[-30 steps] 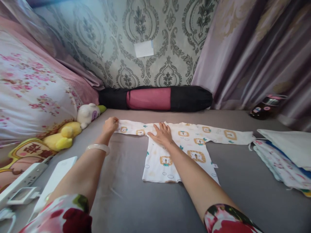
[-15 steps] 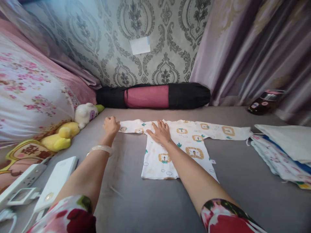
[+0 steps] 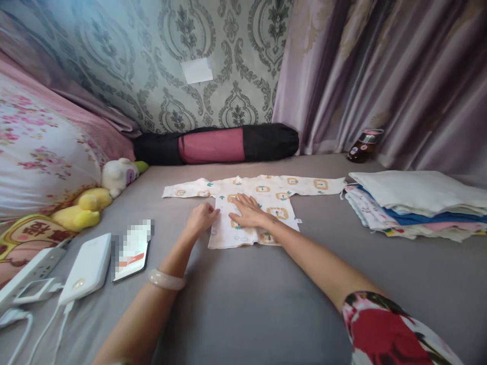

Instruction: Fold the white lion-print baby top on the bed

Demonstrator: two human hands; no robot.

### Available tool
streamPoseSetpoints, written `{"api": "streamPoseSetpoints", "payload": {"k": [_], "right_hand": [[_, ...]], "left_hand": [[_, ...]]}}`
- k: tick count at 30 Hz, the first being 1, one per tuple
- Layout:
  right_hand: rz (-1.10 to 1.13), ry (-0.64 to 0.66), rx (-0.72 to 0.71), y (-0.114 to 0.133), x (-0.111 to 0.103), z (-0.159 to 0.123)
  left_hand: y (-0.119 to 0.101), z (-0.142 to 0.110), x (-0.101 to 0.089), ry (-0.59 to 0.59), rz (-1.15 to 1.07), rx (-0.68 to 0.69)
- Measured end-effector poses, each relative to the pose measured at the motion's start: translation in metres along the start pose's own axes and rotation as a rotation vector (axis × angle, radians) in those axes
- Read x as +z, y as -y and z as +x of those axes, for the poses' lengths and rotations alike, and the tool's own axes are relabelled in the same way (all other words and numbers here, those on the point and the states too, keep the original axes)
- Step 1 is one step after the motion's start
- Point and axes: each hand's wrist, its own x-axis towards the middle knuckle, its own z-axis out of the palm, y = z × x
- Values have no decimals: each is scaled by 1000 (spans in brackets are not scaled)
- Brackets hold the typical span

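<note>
A small white long-sleeved shirt [image 3: 224, 234] with tan lion faces and green leaves lies spread flat on the grey bed sheet, both sleeves stretched out sideways. My left hand [image 3: 201, 219], with a pale bangle on its wrist, is closed at the shirt's left side edge, below the sleeve, and seems to pinch the cloth there. Across the middle of the chest my right hand [image 3: 249, 212] rests flat, palm down, with its fingers spread. A small white tag [image 3: 299, 221] sticks out from the right side seam.
A stack of folded clothes [image 3: 411, 192] touches the right cuff. Behind lies a black and pink rolled bag [image 3: 211, 144]; a dark bottle [image 3: 362, 147] stands by the curtain. At left are plush toys [image 3: 81, 208], a phone [image 3: 133, 251], a power bank [image 3: 87, 268] and a power strip [image 3: 32, 274].
My left hand has left the left cuff and come right and nearer, to the shirt's side edge. My right hand has slid down onto the chest. The view has shifted right.
</note>
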Motion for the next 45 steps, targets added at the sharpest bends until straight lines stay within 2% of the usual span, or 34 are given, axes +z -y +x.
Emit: {"api": "streamPoseSetpoints", "payload": {"k": [4, 8, 10, 13, 15, 16, 19, 22, 29, 36, 45], "right_hand": [[18, 84, -52, 3, -3, -75], [81, 103, -131, -1, -9, -133], [138, 38, -147, -6, -11, -151], [178, -226, -26, -20, -14, -169], [120, -418, 165, -30, -15, -176], [79, -467, 272, -35, -16, -180], [-5, -430, 498, -44, -17, -186], [-37, -355, 574, -40, -17, -187], [-98, -244, 620, -25, -14, -184], [-1, -251, 496, -35, -19, -187], [58, -227, 454, -51, -29, -192]], "left_hand": [[-10, -29, -2, 63, 21, -1], [-10, -48, 4, 51, -4, -39], [-7, -53, 8, 30, -46, -55], [-1, -62, 10, 1, -133, -66], [2, -68, 11, -11, -201, -60], [3, -70, 10, -19, -235, -48], [6, -78, 11, -34, -315, -13], [9, -83, 12, -28, -357, 34], [8, -86, 11, -2, -305, 111], [7, -86, 8, 73, -248, 100], [10, -86, -3, 79, -228, 30]]}}
